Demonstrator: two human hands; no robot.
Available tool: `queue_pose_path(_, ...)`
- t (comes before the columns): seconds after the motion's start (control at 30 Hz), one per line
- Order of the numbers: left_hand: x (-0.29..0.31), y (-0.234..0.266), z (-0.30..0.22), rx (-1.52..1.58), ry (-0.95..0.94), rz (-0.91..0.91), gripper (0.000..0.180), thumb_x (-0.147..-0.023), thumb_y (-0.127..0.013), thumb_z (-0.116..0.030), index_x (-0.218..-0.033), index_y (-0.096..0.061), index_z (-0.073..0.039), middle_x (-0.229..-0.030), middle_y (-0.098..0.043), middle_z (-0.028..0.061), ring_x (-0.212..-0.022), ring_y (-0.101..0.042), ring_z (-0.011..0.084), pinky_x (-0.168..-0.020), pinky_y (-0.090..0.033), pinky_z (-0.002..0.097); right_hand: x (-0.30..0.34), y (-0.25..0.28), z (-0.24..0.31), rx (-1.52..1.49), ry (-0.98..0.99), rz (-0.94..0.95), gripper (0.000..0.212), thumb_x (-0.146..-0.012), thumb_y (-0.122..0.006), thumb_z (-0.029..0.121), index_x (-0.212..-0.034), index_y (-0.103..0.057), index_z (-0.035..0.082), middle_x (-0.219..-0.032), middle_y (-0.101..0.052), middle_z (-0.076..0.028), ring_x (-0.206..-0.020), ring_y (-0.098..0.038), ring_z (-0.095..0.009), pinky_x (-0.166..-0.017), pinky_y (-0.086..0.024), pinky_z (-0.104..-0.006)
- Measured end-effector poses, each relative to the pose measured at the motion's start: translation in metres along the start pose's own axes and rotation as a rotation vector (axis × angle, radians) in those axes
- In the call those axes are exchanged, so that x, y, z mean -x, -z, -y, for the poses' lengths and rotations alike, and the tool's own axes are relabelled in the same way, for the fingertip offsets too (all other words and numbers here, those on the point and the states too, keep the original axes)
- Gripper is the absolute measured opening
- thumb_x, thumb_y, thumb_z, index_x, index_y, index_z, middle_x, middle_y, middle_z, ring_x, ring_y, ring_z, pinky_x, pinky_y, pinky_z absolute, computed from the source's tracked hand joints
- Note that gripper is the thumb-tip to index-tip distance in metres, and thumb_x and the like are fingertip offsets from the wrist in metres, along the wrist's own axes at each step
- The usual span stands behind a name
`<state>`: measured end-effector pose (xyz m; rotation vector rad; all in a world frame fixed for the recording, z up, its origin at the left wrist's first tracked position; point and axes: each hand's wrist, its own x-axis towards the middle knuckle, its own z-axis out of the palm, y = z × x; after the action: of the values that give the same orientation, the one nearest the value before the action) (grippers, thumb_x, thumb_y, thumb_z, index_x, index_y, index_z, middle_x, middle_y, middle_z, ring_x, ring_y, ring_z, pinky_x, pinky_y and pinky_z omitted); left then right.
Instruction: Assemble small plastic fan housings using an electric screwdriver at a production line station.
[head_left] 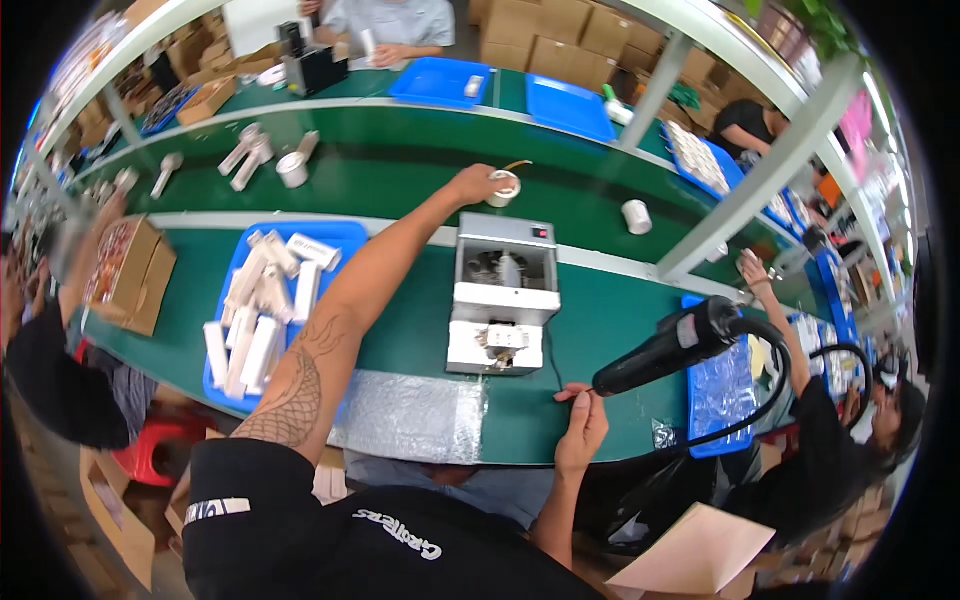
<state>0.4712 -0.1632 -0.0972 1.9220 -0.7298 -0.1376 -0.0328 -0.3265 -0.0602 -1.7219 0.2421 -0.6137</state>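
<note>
Your left hand (478,186) has its fingers at the rim of a white cup (503,194), beyond the grey machine (503,229); I cannot tell whether they grip it or something inside. Your right hand (580,432) has its fingers bunched at the tip of the black tool (655,355); whether they clasp it is unclear. 1 white piece (507,338) sits at the machine's front. Many long white parts (262,348) fill a blue tray (350,232) on the surface (400,330); which are finished and which remain, I cannot judge.
</note>
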Motion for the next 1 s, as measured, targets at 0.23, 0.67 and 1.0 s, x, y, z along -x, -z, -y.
queue_pose_path(0.23, 0.104, 0.084, -0.092, 0.476, 0.139, -0.137, 0.041, -0.093, -0.085, -0.031, -0.128, -0.072, -0.014, -0.117, -0.075, 0.0025, -0.103, -0.072, 0.0160, -0.086, -0.062, 0.0361, 0.028, 0.001, -0.007, 0.221, 0.442, -0.328, 0.018, -0.104, -0.064, 0.014, -0.101, -0.065, -0.004, -0.089, -0.066, -0.010, -0.079, -0.062, -0.018, -0.073, -0.051, -0.0353)
queue_pose_path(0.67, 0.541, 0.142, -0.197, 0.798, 0.053, -0.641, 0.053, -0.094, -0.078, -0.015, -0.141, -0.058, -0.002, -0.139, -0.063, 0.0132, -0.129, -0.062, 0.0270, -0.111, -0.051, 0.0428, -0.029, -0.277, 0.098, 0.394, 0.764, 0.827, 0.055, -0.085, -0.062, -0.008, -0.135, -0.069, 0.014, -0.122, -0.060, -0.016, -0.114, -0.065, -0.036, -0.093, -0.058, -0.0469)
queue_pose_path(1.0, 0.512, 0.002, -0.221, 0.576, 0.161, -0.164, 0.032, -0.088, -0.082, -0.005, -0.120, -0.079, -0.003, -0.148, -0.060, 0.0174, -0.134, -0.058, 0.0256, -0.111, -0.047, 0.0382, -0.054, -0.301, 0.075, 0.487, 0.866, 0.726, 0.030, -0.084, -0.075, 0.003, -0.113, -0.073, 0.012, -0.128, -0.058, -0.013, -0.121, -0.060, -0.035, -0.094, -0.055, -0.0474)
